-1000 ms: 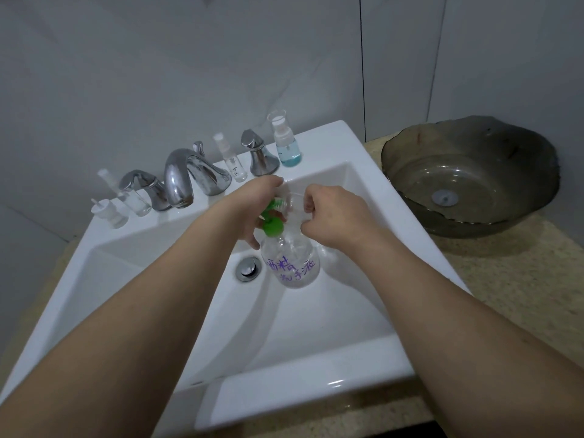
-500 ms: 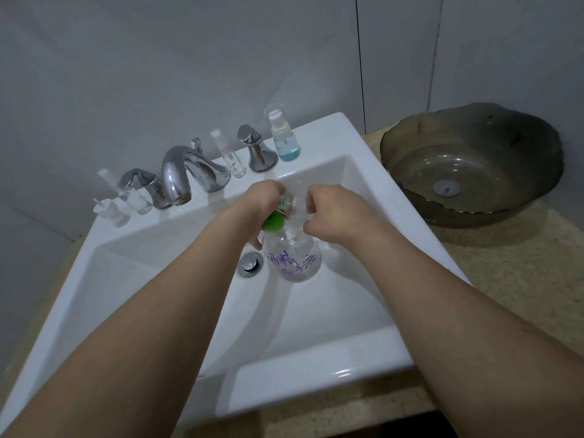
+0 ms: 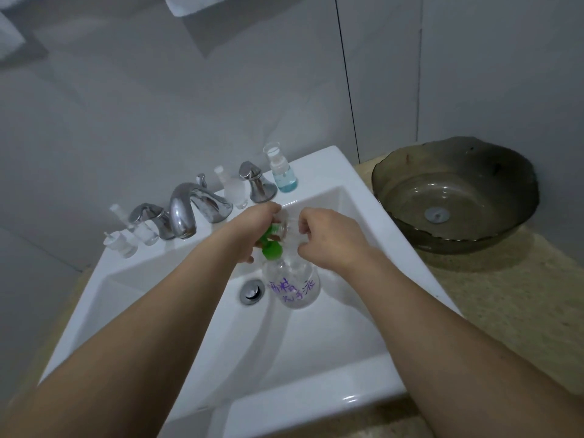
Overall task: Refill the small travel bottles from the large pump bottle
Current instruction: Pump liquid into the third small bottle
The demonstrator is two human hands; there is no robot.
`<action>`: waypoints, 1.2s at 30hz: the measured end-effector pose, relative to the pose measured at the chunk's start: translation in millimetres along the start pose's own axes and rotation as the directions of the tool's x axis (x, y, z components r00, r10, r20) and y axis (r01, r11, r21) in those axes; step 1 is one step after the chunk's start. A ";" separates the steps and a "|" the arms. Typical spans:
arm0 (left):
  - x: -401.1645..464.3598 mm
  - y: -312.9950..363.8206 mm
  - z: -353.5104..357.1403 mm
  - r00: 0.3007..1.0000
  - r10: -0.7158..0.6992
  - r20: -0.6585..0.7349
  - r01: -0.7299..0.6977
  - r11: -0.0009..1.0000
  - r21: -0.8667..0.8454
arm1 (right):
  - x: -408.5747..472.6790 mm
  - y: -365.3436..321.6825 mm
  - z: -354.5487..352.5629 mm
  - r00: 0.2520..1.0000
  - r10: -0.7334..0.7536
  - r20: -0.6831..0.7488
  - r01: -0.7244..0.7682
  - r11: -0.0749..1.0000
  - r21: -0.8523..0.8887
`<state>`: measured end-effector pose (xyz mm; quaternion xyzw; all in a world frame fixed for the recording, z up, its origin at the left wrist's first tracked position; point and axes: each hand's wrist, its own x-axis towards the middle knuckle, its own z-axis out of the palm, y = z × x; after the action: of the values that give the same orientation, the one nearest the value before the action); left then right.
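Far left of the frame, two small clear bottles [image 3: 121, 245] and [image 3: 143, 229] stand on the sink [image 3: 316, 406] ledge, just beside the left tap handle [image 3: 148, 218]. The chrome spout [image 3: 189, 210] curves forward in the middle of the ledge, with a frosted bottle [image 3: 235, 192] between it and the right handle [image 3: 257, 184]. A blue-filled bottle [image 3: 282, 175] stands just right of that handle.

Centre frame now, over the basin: the left hand [image 3: 252, 230] curls round the green pump head [image 3: 271, 248], fingers wrapped tight on it. Below it sits the pump bottle [image 3: 295, 287], clear with purple writing, beside the drain [image 3: 252, 291]. The right hand [image 3: 328, 238] pinches a small clear travel bottle [image 3: 292, 230] between thumb and curled fingers, held right against the pump. Whether liquid is flowing, I cannot tell.

At the right, a dark glass bowl [image 3: 455, 191] rests on the speckled counter [image 3: 505, 295], well apart from the hands.
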<state>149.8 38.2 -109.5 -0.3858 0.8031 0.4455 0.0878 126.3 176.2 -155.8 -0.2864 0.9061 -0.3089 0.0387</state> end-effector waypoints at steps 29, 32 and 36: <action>11.1 -6.3 5.8 0.999 0.044 0.027 -0.041 0.993 -0.111 | -2.4 -2.1 -3.1 1.000 -0.022 -0.007 0.021 0.999 -0.029; 10.8 -9.3 8.5 0.999 0.031 0.011 -0.030 0.996 -0.082 | -1.4 -0.9 -1.9 1.000 -0.011 0.013 0.012 1.000 -0.024; 13.9 -12.4 15.4 0.999 0.024 -0.024 -0.025 0.997 -0.069 | -0.8 1.4 1.1 0.999 0.021 0.050 -0.019 0.999 -0.040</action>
<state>145.8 38.9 -133.3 -0.3838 0.7928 0.4698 0.0597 126.6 177.0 -157.6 -0.2858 0.9136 -0.2830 0.0589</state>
